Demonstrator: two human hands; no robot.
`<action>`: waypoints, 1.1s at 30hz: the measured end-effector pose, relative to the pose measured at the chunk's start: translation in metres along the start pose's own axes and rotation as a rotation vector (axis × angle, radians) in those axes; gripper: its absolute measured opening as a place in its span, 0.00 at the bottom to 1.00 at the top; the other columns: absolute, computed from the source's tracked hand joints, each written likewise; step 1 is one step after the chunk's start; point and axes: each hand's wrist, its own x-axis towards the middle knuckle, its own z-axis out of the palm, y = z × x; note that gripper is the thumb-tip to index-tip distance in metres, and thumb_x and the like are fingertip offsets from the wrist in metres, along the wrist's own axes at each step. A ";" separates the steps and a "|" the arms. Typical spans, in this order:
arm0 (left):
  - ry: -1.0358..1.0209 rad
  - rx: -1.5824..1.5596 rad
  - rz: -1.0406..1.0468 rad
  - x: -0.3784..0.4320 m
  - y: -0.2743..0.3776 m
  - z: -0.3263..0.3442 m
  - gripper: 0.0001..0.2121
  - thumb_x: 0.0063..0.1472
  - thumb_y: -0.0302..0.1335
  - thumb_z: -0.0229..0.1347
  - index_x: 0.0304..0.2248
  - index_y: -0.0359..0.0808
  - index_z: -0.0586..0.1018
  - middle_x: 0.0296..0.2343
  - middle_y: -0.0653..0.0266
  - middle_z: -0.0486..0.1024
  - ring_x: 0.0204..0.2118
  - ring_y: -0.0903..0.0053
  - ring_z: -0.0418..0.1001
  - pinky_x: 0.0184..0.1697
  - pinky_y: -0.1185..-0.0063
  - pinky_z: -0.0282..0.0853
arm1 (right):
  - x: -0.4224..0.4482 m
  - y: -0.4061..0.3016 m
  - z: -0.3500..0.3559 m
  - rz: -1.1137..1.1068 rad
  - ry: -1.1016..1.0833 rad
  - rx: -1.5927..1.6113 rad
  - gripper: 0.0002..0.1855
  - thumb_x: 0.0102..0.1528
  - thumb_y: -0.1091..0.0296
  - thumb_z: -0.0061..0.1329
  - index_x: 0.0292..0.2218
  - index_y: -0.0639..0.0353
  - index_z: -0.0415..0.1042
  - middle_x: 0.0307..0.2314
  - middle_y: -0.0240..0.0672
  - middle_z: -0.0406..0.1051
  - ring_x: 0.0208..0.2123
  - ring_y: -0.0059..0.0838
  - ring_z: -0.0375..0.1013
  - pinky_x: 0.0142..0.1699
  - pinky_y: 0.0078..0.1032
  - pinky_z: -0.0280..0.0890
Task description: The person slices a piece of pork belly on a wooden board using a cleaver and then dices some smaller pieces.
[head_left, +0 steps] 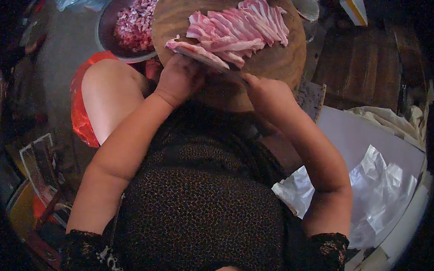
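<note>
A round wooden chopping board [287, 62] lies before me. Overlapping slices of raw, fat-streaked meat [235, 25] spread across its far half. My right hand [270, 94] grips a knife [209, 60] by its handle, with the blade pointing left and seen nearly edge-on. Along the blade's far side leans a strip of meat [198, 50]. Close to the near side of the blade is my left hand [179, 77], its fingers curled and mostly in shadow. Whether that hand has meat under it cannot be made out.
Left of the board stands a metal basin [104, 34] of chopped meat [134, 25], partly covered by the board's edge. A red plastic bag [83, 127] is by my knee. At right, crumpled clear plastic [374, 191] rests on a pale panel [346, 129].
</note>
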 end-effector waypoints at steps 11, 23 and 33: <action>-0.172 0.052 -0.092 0.002 -0.012 -0.002 0.23 0.53 0.32 0.53 0.50 0.41 0.67 0.48 0.55 0.65 0.53 0.57 0.60 0.58 0.67 0.56 | 0.032 -0.042 -0.026 0.052 -0.071 0.148 0.16 0.49 0.59 0.46 0.36 0.60 0.71 0.28 0.46 0.74 0.31 0.49 0.74 0.37 0.43 0.69; -0.004 -0.052 0.070 0.002 -0.013 0.005 0.20 0.49 0.26 0.55 0.44 0.37 0.73 0.43 0.52 0.70 0.48 0.54 0.66 0.54 0.65 0.60 | 0.007 -0.024 0.002 0.131 -0.082 0.252 0.11 0.52 0.67 0.42 0.35 0.60 0.72 0.27 0.48 0.74 0.32 0.50 0.74 0.36 0.43 0.68; 0.007 -0.070 0.113 0.008 -0.003 -0.013 0.13 0.49 0.27 0.56 0.35 0.34 0.76 0.37 0.53 0.72 0.42 0.57 0.69 0.47 0.67 0.65 | 0.082 -0.046 -0.011 -0.031 -0.011 0.192 0.13 0.51 0.64 0.45 0.32 0.62 0.76 0.32 0.47 0.75 0.34 0.47 0.75 0.38 0.41 0.70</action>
